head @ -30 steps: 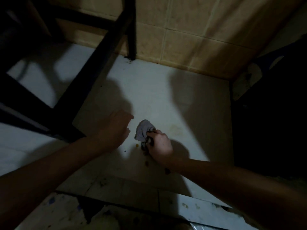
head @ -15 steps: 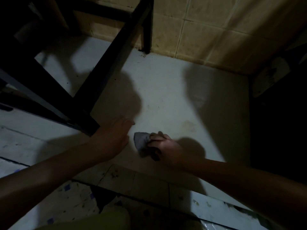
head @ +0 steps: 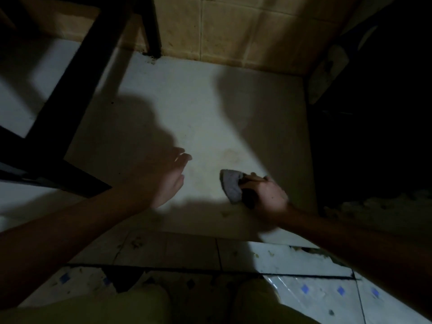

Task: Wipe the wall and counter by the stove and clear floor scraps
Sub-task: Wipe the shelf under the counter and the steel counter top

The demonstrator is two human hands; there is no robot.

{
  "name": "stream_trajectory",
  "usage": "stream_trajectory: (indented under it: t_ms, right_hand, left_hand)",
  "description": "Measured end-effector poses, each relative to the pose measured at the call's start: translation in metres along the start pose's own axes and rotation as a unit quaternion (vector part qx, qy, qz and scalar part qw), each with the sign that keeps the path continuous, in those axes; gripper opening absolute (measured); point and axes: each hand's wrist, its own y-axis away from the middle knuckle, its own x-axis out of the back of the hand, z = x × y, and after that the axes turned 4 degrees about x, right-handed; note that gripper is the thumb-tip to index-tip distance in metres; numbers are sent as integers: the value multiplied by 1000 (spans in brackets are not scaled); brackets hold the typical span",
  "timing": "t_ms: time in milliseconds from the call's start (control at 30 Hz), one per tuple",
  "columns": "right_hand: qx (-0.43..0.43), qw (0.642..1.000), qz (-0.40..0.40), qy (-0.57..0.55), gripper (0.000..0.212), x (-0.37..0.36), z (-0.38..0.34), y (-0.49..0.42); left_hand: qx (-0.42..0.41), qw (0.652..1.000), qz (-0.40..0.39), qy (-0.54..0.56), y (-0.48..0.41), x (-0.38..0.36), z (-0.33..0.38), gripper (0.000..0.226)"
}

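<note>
In the head view, the right hand [head: 265,196] curls round a grey cloth [head: 230,185] low against the pale floor [head: 198,108], right of centre. The left hand [head: 163,181] lies apart from it, fingers loosely spread; whether it touches the floor is unclear. Small scraps [head: 135,244] speckle the near tiles. A black frame [head: 70,94] crosses the left, and the far right is lost in darkness.

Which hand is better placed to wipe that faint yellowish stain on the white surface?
The right hand: it grips the grey cloth, which lies close beside the stain. The left hand is open, holds nothing, and would probably need the cloth first.
</note>
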Motion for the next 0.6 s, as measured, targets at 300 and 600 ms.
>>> stream_trajectory:
  t_ms: [300,600]
  right_hand:
    - [-217,965,123,-79,47,-2,31,39]
    - [-189,962,163,-111,37,-33,12,53]
  left_hand:
    - [-52,999,-8,-11,-16,-4,19,37]
    - [-35,999,-31,2,-14,-8,11,44]
